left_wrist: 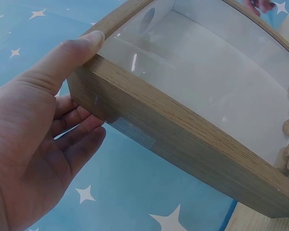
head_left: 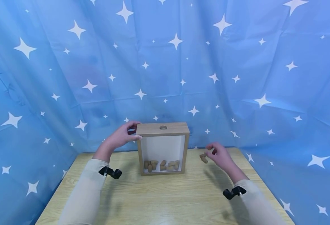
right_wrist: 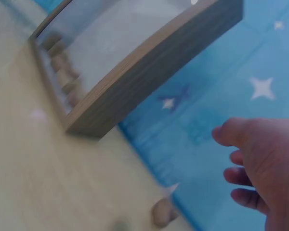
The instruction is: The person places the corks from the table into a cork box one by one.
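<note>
A wooden shadow box [head_left: 162, 129] with a clear front and a round hole [head_left: 163, 127] in its top stands upright on the table. Several wine corks [head_left: 163, 163] lie along its bottom, behind the clear panel. My left hand [head_left: 124, 135] grips the box's upper left corner; in the left wrist view the thumb [left_wrist: 82, 48] presses the front edge while the fingers reach round behind. To the right of the box, my right hand [head_left: 219, 156] hovers beside a few loose corks [head_left: 204, 160]. Its fingers are loosely bent, and nothing shows between them in the right wrist view.
The light wood table [head_left: 159, 200] runs under everything. A blue curtain [head_left: 165, 68] with white stars hangs close behind the box and along both sides. Black wrist cameras [head_left: 110, 172] sit on both sleeves.
</note>
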`<state>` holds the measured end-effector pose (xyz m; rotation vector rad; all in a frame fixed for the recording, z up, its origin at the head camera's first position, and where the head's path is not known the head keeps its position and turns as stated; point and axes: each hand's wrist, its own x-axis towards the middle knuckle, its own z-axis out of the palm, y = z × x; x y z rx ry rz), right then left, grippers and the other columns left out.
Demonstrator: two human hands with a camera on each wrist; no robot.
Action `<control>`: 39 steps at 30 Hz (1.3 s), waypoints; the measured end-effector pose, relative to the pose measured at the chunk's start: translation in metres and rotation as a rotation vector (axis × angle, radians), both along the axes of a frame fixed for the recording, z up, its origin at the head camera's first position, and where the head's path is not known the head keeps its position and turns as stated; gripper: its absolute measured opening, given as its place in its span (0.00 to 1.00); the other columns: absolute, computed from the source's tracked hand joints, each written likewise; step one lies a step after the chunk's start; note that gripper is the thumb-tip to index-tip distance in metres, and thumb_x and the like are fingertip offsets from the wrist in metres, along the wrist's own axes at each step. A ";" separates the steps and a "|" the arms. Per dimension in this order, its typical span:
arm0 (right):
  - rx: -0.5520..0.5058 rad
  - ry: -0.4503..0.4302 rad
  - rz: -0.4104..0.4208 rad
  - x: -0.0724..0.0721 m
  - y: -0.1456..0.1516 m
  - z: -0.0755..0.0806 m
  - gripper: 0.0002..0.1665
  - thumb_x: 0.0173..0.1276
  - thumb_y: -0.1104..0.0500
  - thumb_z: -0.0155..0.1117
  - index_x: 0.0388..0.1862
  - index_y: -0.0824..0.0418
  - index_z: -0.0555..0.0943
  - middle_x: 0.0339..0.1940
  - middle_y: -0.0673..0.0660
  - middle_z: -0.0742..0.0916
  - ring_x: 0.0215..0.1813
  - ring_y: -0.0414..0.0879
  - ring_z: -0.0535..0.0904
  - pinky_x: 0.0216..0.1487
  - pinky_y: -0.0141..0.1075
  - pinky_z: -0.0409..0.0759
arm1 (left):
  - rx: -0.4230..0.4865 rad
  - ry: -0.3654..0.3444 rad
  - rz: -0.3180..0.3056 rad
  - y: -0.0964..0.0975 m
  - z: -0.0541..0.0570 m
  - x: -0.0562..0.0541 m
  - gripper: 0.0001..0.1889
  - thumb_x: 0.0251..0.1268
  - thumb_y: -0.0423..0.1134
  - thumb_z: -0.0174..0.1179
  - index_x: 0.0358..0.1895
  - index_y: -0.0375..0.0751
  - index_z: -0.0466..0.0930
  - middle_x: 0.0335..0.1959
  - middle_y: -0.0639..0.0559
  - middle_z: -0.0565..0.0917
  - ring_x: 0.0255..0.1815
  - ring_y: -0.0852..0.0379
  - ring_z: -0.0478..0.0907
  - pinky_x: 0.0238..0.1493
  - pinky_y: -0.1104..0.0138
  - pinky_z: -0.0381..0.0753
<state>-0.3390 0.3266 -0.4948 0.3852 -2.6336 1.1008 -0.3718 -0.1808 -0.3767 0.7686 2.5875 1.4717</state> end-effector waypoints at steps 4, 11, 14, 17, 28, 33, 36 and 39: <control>0.020 -0.058 0.005 -0.004 0.002 -0.023 0.18 0.76 0.62 0.76 0.60 0.67 0.84 0.55 0.68 0.84 0.38 0.47 0.78 0.35 0.38 0.79 | 0.006 -0.002 -0.001 0.000 -0.001 0.000 0.41 0.72 0.49 0.78 0.82 0.45 0.70 0.73 0.40 0.77 0.79 0.37 0.70 0.74 0.41 0.77; 0.049 -0.057 -0.024 -0.009 -0.002 -0.050 0.20 0.75 0.64 0.75 0.60 0.71 0.82 0.56 0.71 0.83 0.48 0.56 0.81 0.46 0.46 0.83 | 0.010 0.004 0.002 0.000 -0.002 -0.002 0.40 0.71 0.49 0.78 0.81 0.45 0.70 0.73 0.41 0.78 0.79 0.37 0.71 0.74 0.41 0.77; 0.056 -0.044 -0.036 -0.010 -0.006 -0.058 0.19 0.75 0.65 0.76 0.59 0.72 0.82 0.55 0.69 0.83 0.54 0.61 0.81 0.54 0.54 0.84 | 0.006 0.010 0.005 0.000 -0.002 -0.002 0.40 0.71 0.49 0.78 0.81 0.45 0.71 0.73 0.41 0.78 0.78 0.38 0.72 0.73 0.41 0.78; 0.069 -0.027 -0.045 -0.011 -0.009 -0.066 0.17 0.74 0.66 0.76 0.57 0.71 0.83 0.53 0.67 0.84 0.56 0.61 0.82 0.59 0.57 0.83 | -0.001 0.014 0.007 0.000 -0.002 -0.003 0.40 0.72 0.49 0.78 0.81 0.45 0.70 0.73 0.42 0.78 0.78 0.38 0.72 0.73 0.41 0.78; 0.104 -0.040 -0.149 -0.023 -0.008 -0.090 0.18 0.75 0.63 0.75 0.57 0.72 0.83 0.47 0.64 0.84 0.47 0.56 0.80 0.53 0.54 0.82 | 0.011 0.006 0.005 0.001 -0.004 -0.001 0.37 0.73 0.43 0.77 0.81 0.45 0.71 0.73 0.41 0.78 0.79 0.36 0.71 0.74 0.40 0.77; 0.085 -0.050 -0.168 -0.028 -0.007 -0.094 0.14 0.76 0.63 0.74 0.53 0.70 0.83 0.46 0.63 0.85 0.46 0.54 0.80 0.52 0.52 0.81 | 0.014 0.003 0.004 -0.001 -0.005 -0.002 0.39 0.72 0.47 0.78 0.81 0.46 0.71 0.73 0.42 0.78 0.79 0.37 0.71 0.73 0.42 0.78; 0.066 -0.042 -0.177 -0.029 -0.008 -0.095 0.10 0.76 0.64 0.73 0.50 0.69 0.84 0.44 0.62 0.85 0.44 0.54 0.80 0.50 0.52 0.81 | 0.016 0.002 0.008 -0.001 -0.004 -0.003 0.40 0.71 0.50 0.79 0.80 0.47 0.71 0.72 0.43 0.78 0.78 0.38 0.72 0.72 0.42 0.79; 0.052 -0.034 -0.182 -0.028 -0.009 -0.094 0.08 0.76 0.65 0.73 0.48 0.69 0.84 0.42 0.62 0.86 0.42 0.53 0.81 0.48 0.51 0.81 | 0.015 0.001 0.002 -0.001 -0.003 -0.002 0.40 0.71 0.50 0.79 0.81 0.47 0.71 0.72 0.42 0.78 0.78 0.37 0.72 0.71 0.42 0.80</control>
